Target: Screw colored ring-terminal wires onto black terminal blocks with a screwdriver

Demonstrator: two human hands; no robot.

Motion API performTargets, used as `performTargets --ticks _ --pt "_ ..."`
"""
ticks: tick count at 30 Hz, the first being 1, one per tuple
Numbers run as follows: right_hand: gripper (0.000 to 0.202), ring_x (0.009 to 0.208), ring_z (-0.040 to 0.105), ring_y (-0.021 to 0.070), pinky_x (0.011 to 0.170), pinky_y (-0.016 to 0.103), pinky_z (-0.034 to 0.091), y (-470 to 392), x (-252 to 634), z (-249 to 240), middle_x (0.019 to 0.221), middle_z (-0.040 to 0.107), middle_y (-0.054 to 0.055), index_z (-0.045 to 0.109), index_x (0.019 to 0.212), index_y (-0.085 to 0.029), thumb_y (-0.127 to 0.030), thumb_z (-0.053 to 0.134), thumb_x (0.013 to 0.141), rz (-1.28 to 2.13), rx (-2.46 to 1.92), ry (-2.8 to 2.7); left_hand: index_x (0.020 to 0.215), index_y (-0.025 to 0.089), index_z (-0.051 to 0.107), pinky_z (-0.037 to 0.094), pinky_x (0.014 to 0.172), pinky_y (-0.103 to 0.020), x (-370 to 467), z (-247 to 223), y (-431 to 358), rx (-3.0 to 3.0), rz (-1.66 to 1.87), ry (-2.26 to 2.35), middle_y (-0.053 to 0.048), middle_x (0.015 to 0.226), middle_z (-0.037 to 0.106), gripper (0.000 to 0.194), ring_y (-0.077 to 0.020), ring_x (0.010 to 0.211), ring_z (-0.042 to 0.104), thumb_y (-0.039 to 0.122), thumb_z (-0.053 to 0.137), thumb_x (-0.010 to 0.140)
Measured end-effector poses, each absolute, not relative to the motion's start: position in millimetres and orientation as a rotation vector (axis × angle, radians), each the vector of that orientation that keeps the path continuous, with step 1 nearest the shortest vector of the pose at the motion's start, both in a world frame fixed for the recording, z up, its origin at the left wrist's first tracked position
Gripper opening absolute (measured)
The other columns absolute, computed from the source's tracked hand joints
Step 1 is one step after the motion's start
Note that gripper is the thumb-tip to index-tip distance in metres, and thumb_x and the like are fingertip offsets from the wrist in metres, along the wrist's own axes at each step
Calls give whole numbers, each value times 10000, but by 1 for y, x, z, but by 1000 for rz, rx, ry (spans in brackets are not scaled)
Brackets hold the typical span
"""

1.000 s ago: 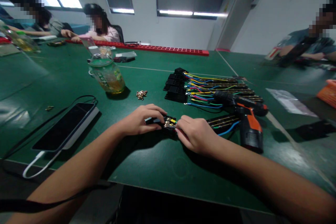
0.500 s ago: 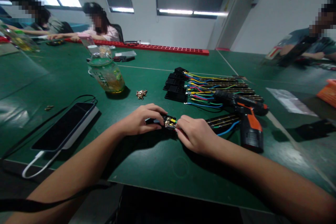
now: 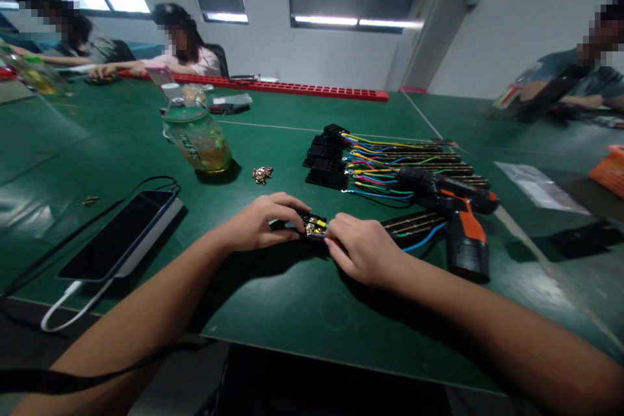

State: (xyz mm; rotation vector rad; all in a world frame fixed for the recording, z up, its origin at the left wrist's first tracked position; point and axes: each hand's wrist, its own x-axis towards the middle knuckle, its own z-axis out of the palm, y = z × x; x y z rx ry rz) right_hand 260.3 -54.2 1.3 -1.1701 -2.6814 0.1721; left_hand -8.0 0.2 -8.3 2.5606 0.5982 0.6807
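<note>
Between both hands lies a small black terminal block [image 3: 314, 226] with brass-coloured terminals and a yellow wire sleeve. My left hand [image 3: 266, 221] is closed around its left end, the thumb below and the fingers curled over the top. At the right end, my right hand [image 3: 363, 247] pinches the wires where they meet the block; its fingertips are partly hidden. Behind that hand, a blue wire [image 3: 424, 242] and a black strip with brass lines [image 3: 414, 224] run out to the right. A small pile of brass screws [image 3: 262, 174] lies beyond my left hand.
A black and orange cordless drill [image 3: 463, 221] lies right of my hands, partly over several wired black blocks [image 3: 326, 172]. To the left are a phone on a white block [image 3: 121, 234] with a cable and a plastic drink jug [image 3: 199, 143]. Other people sit around the green table [image 3: 273, 312].
Both hands stay in nearly the same place on the terminal block. Across the table, a co-worker's hand has shifted slightly near a dark object.
</note>
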Motion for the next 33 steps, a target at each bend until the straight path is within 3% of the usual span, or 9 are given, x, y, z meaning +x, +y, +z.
performTargets --ticks 33 --pt "220 785 538 165 701 301 344 -53 261 -1 925 650 62 666 991 -157 -263 474 1004 200 -1167 -2651 1039 220 789 563 976 -405 -8 -7 -1 2611 690 593 -118 1283 710 126 -242 1128 694 203 698 953"
